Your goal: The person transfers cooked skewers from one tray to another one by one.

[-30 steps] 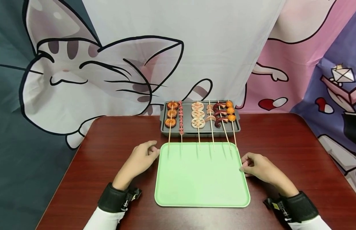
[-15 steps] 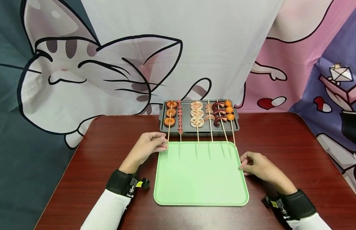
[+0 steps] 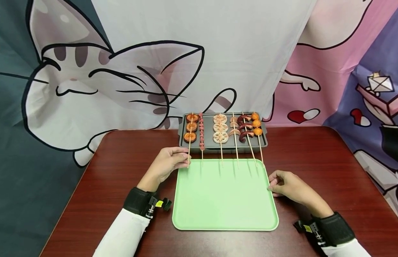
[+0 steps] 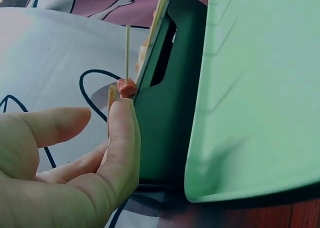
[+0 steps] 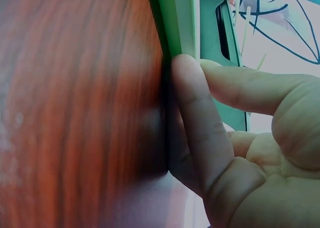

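Note:
In the head view my left hand [image 3: 168, 160] is at the handle of the leftmost skewer [image 3: 190, 127], which carries brown mushroom-like rounds. In the left wrist view the thumb [image 4: 123, 133] touches the stick end [image 4: 111, 95], with the index finger apart from it. My right hand [image 3: 289, 185] holds the right edge of a light green tray [image 3: 226, 200]. Seen from the right wrist, thumb and index finger meet at the tray's rim [image 5: 182, 18]. Several skewers, among them lotus root slices [image 3: 220, 137], lie across a grey grill pan [image 3: 208, 145], their handles reaching over the tray.
Both pan and tray stand on a reddish-brown wooden table [image 3: 122, 150]. The pan is at its far edge, right before a cartoon-printed cloth [image 3: 244, 43]. To the right of the lotus root lie pink, dark red and orange skewers [image 3: 257, 123].
My left hand has moved forward and right from beside the tray's corner to the leftmost skewer's handle. The right hand stays at the tray's edge.

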{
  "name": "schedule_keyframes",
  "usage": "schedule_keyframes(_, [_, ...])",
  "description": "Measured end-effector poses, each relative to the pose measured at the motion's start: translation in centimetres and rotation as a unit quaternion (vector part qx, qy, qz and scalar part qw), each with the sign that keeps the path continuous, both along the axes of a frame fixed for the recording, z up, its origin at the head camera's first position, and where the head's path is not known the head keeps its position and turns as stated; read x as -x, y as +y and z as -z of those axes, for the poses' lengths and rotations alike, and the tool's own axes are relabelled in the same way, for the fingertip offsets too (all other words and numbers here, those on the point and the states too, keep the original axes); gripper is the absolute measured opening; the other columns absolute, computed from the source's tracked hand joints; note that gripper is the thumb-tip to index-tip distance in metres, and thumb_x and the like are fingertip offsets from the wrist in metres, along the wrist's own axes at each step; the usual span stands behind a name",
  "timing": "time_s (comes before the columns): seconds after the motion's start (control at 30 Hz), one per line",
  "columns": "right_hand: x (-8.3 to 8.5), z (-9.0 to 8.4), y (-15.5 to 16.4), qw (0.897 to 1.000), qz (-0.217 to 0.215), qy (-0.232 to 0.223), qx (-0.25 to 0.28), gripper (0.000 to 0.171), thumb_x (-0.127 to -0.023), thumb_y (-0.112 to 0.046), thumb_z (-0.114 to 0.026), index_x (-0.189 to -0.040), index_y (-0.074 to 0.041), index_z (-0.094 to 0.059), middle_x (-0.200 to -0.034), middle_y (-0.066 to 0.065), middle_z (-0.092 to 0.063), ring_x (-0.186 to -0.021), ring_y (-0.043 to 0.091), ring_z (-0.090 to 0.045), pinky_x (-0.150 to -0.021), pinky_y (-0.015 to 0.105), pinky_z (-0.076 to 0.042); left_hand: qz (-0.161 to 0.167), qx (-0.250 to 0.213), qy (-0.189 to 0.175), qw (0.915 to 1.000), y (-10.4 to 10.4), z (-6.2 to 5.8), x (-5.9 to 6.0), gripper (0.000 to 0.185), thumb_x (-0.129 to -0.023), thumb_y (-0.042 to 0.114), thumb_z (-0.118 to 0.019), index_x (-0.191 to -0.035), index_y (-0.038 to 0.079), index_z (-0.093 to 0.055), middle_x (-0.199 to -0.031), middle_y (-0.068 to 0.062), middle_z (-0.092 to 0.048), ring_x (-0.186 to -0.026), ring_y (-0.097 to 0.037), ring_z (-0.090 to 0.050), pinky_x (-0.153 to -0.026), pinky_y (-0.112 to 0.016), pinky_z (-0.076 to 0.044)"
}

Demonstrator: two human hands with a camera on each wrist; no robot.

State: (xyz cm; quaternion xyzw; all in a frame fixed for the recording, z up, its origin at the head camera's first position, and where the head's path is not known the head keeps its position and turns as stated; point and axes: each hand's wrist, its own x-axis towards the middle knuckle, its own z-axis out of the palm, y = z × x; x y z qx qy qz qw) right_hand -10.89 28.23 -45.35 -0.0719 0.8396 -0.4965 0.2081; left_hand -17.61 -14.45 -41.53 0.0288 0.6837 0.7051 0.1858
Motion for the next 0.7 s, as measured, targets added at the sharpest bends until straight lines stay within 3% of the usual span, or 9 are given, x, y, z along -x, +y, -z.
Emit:
schedule_keyframes(0.3, [-0.05, -0.13, 0.01, 1.000, -0.013, 0.006, 0.002, 0.021, -0.095, 0.000, -0.068, -0.110, 0.013, -0.059, -0.091, 0.012, -0.064, -0.077, 0.012, -0.066, -0.068, 0.025, -0.062, -0.010, 0.010, 0.000, 0.9999, 0.37, 0.52, 0.39, 0.040, -0.101, -0.005, -0.058, -0.139, -0.018, -0.051, -0.110, -0.017, -0.069, -0.080, -0.009, -0.074, -0.074, -0.020, -0.062])
schedule_keyframes(0.47, [-0.05, -0.24, 0.03, 1.000, -0.017, 0.007, 0.009, 0.020, -0.095, 0.002, -0.066, -0.110, 0.014, -0.059, -0.091, 0.013, -0.064, -0.077, 0.012, -0.066, -0.068, 0.025, -0.062, -0.021, 0.011, -0.004, 0.9997, 0.45, 0.47, 0.42, 0.036, -0.099, -0.008, -0.060, -0.134, -0.018, -0.056, -0.117, -0.027, -0.067, -0.077, -0.010, -0.074, -0.072, -0.021, -0.062])
schedule_keyframes(0.7, [-0.01, -0.09, 0.05, 1.000, -0.017, 0.001, 0.013, 0.021, -0.095, 0.002, -0.066, -0.110, 0.014, -0.059, -0.092, 0.013, -0.064, -0.078, 0.013, -0.066, -0.069, 0.026, -0.063, -0.020, 0.008, 0.004, 0.9998, 0.28, 0.70, 0.47, 0.037, -0.098, -0.007, -0.063, -0.132, -0.019, -0.057, -0.114, -0.025, -0.071, -0.076, -0.009, -0.074, -0.070, -0.020, -0.062])
